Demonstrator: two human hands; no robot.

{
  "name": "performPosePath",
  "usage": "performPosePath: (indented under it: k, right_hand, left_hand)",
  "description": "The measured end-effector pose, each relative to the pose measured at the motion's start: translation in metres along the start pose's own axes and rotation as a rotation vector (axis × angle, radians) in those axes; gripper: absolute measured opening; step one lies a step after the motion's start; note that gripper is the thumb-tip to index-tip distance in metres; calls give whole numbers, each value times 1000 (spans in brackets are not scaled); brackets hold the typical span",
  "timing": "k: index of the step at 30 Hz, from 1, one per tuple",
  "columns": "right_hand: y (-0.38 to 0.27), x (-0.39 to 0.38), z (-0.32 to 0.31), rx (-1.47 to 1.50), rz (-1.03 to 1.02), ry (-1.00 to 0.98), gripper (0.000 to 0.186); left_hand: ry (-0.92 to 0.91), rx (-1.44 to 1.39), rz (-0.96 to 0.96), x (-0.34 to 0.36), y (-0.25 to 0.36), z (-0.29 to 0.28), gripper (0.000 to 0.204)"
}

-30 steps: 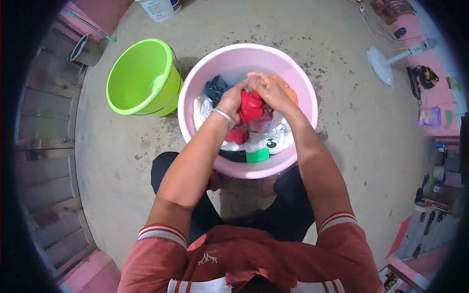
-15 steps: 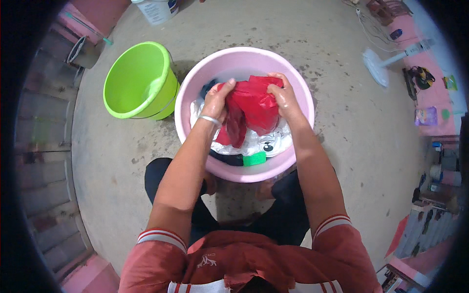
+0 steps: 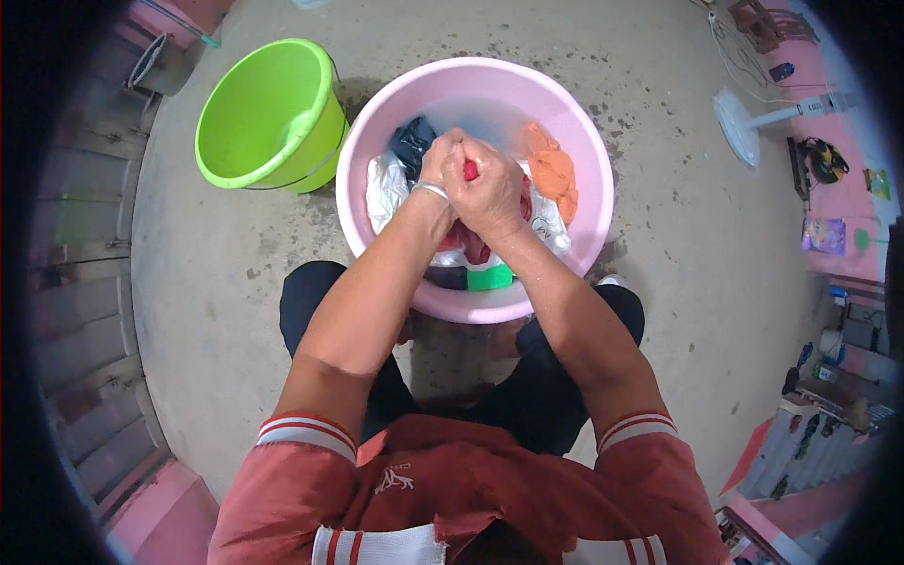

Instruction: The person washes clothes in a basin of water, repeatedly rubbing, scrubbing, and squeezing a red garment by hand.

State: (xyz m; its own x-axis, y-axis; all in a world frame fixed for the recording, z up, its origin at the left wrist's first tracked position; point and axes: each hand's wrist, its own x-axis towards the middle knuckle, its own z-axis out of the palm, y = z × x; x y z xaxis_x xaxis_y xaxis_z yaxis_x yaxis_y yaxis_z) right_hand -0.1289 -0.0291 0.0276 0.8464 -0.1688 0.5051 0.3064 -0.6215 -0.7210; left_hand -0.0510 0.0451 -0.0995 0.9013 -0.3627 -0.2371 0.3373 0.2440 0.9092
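Over a round pink basin (image 3: 589,235), both of my hands are clasped together. My left hand (image 3: 439,162), with a pale bracelet at its wrist, and my right hand (image 3: 492,193) are closed around a wet red cloth (image 3: 471,170). Only a small bit of it pokes out between the fingers, while more red fabric hangs below my hands. White cloth (image 3: 384,188), a dark blue cloth (image 3: 411,144) and an orange cloth (image 3: 552,171) lie in the cloudy water. At the near side of the basin is a green rectangular block (image 3: 490,277), beside dark fabric (image 3: 446,277).
A lime green bucket (image 3: 320,122) with a wire handle stands left of the basin on the concrete floor (image 3: 217,311). Toward the far right is a white fan (image 3: 738,127). Grey doors (image 3: 89,311) line the left, and my knees flank the basin.
My hands held the red cloth spread apart; now they are pressed together with it bunched between them. The orange cloth has come into sight. The view has shifted, so the basin sits higher.
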Motion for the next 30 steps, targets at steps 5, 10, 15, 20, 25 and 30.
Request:
performPosePath:
  k: [5, 10, 15, 20, 25, 30]
  right_hand:
    - [75, 23, -54, -256, 196, -76, 21]
    - [72, 2, -64, 24, 284, -649, 38]
    - [66, 2, -76, 346, 319, -447, 28]
    - [87, 23, -89, 875, 635, -24, 28]
    - [68, 33, -57, 857, 424, 11, 29]
    - [3, 8, -21, 63, -268, 56, 12]
  left_hand:
    - [12, -445, -502, -28, 55, 65, 25]
    - [-170, -194, -446, -48, 121, 54, 41]
    - [-433, 855, -270, -50, 140, 26, 45]
    - [-433, 535, -193, -42, 108, -3, 22]
    - [-126, -645, -139, -30, 109, 42, 34]
    - [143, -335, -149, -19, 81, 51, 32]
